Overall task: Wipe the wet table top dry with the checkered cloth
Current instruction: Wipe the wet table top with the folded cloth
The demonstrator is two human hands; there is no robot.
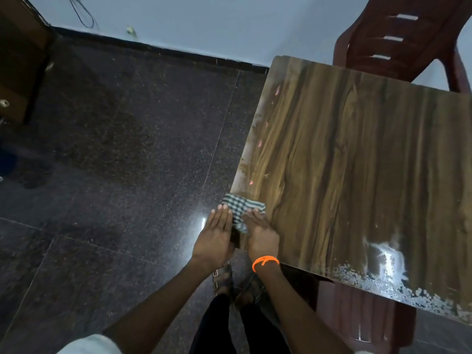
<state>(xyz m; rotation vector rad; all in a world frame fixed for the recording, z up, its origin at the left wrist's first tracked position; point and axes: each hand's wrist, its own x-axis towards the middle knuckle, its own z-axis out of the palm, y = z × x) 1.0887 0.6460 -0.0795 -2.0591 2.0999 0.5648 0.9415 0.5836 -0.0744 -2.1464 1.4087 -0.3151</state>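
The wooden table top (357, 162) fills the right half of the view, with wet patches shining along its near right edge and a pale film down its left edge. The checkered cloth (240, 206) lies bunched on the table's near left corner and hangs partly over the edge. My left hand (215, 235) is flat and open at the cloth's left side, just off the table edge, its fingertips touching the cloth. My right hand (260, 232), with an orange band at the wrist, presses flat on the cloth's right part.
A dark red plastic chair (398, 34) stands behind the table's far side. Another red chair (362, 318) sits under the near right edge. Dark polished floor tiles (115, 162) spread to the left, with a wooden cabinet (18, 60) at the far left. My sandalled feet (229, 282) are below the hands.
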